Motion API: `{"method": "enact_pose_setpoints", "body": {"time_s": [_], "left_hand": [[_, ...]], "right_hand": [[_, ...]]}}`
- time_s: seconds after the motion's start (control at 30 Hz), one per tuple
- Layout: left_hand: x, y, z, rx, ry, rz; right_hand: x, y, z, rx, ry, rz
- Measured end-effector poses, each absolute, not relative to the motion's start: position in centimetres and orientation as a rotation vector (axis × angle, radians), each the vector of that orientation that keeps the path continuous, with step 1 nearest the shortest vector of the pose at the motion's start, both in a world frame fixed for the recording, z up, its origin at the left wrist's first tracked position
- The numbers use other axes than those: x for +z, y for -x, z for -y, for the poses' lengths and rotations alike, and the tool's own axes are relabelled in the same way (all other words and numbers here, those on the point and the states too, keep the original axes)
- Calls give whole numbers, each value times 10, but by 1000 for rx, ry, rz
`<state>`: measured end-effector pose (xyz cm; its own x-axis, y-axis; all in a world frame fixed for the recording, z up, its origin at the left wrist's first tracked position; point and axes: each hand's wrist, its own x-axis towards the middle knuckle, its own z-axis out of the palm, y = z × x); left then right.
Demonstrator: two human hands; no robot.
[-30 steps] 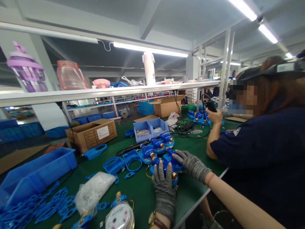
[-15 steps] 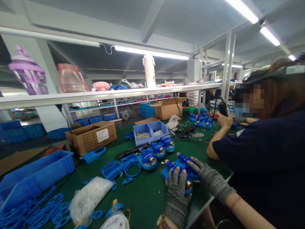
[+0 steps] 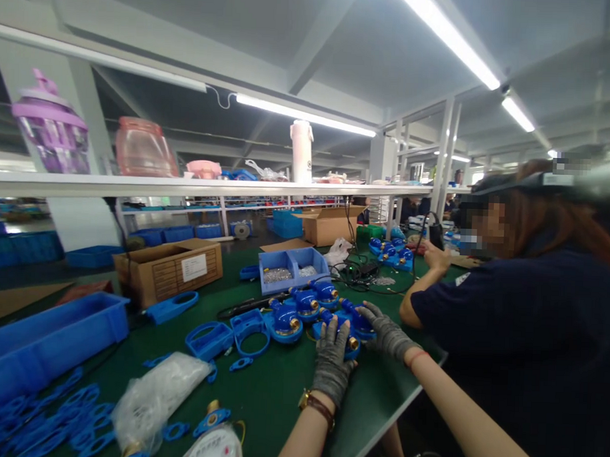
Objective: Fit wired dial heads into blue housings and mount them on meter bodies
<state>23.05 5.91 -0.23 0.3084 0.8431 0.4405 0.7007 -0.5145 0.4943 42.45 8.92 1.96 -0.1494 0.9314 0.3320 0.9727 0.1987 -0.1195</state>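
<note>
My left hand (image 3: 333,364), in a grey fingerless glove, lies over a blue water meter body (image 3: 352,343) with brass threaded ends. Its fingers are stretched and spread across the top. Just to the right, my right hand (image 3: 387,330), gloved alike, has extended fingers resting on a second blue water meter body (image 3: 354,317). Both meters sit on the green table, partly covered by my hands. Close beyond them stand further blue meters, among them a near one (image 3: 284,322), a middle one (image 3: 305,303) and a far one (image 3: 327,292).
Blue plastic frames (image 3: 251,332) lie left of the meters. A divided blue bin (image 3: 293,269) with small parts stands behind. A clear plastic bag (image 3: 159,397), a round white-faced meter (image 3: 214,446) and a long blue bin (image 3: 51,336) are at left. A co-worker (image 3: 522,316) sits at right.
Both hands have slid the two meters away from me and to the left, nearer to the other meters. The camera view has shifted, showing more of my forearms.
</note>
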Motion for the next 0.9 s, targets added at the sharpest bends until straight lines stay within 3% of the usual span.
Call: {"method": "enact_pose_setpoints", "body": {"time_s": [0.13, 0.2, 0.27, 0.4, 0.57, 0.73, 0.9], "left_hand": [[-3, -216, -6, 1134, -2306, -1555], [1, -194, 25, 1475, -2417, -1509], [9, -163, 54, 1757, -2510, -1524], [22, -94, 86, 1880, -2515, -1872], [-7, -43, 79, 1753, -2339, -2258], [-46, 0, 65, 1308, -2688, -1732], [-81, 28, 33, 1250, -2728, -1498]], "right_hand": [[30, -422, -86, -203, 1689, 2198], [40, -410, -87, -289, 1537, 2206], [54, -384, -86, -331, 1318, 2239], [80, -293, -80, -176, 980, 2405], [78, -154, -102, -28, 917, 2678], [54, -64, -124, 4, 1025, 2810], [45, -43, -136, 129, 1228, 2696]]}}
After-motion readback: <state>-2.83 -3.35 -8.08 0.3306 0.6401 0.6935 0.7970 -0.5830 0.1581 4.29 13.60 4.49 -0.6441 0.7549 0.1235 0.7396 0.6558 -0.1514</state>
